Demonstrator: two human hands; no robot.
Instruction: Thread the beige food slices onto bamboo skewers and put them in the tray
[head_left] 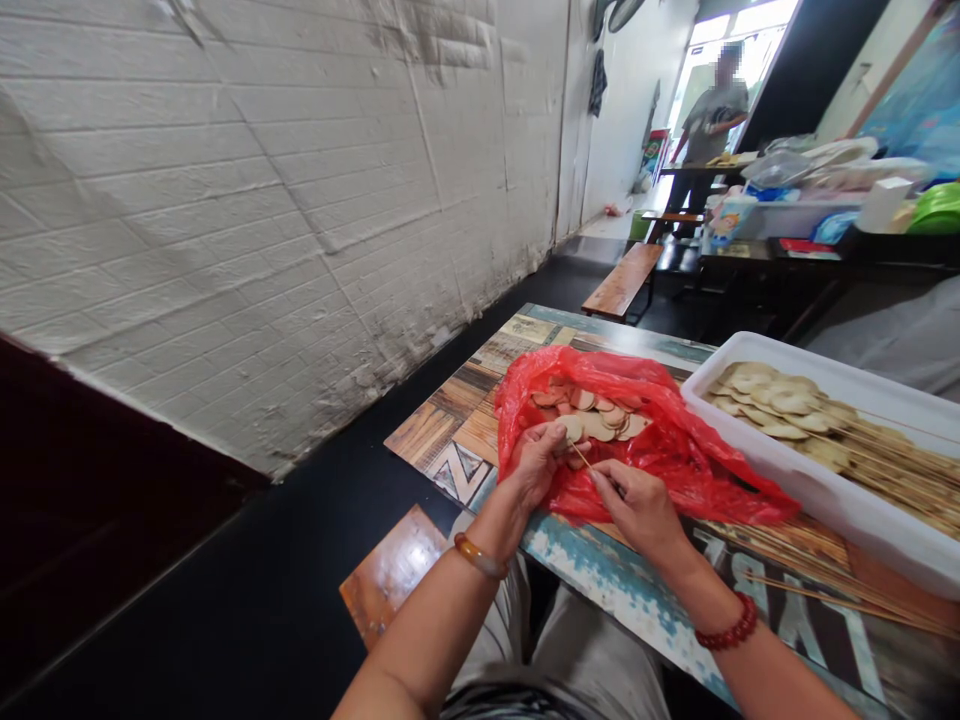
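Observation:
My left hand [534, 462] pinches a pale round slice [573, 428], possibly potato, over an open red plastic bag [637, 372]. Between the fingers of my right hand [637, 508] is a thin wooden skewer [582, 458], its far end reaching the slice; whether it has pierced it I cannot tell. Several loose slices [600, 420] lie inside the bag. To the right, a white plastic tray [795, 500] holds many skewered slices [776, 395], their sticks pointing right. Bare skewers [840, 592] lie on the table beside the tray.
The patterned table [442, 430] has its left corner near a white brick-pattern wall [300, 220]. A wooden stool [397, 570] stands low at the left, a bench [624, 280] beyond the table. A person [712, 120] stands at the back near a cluttered table [802, 215].

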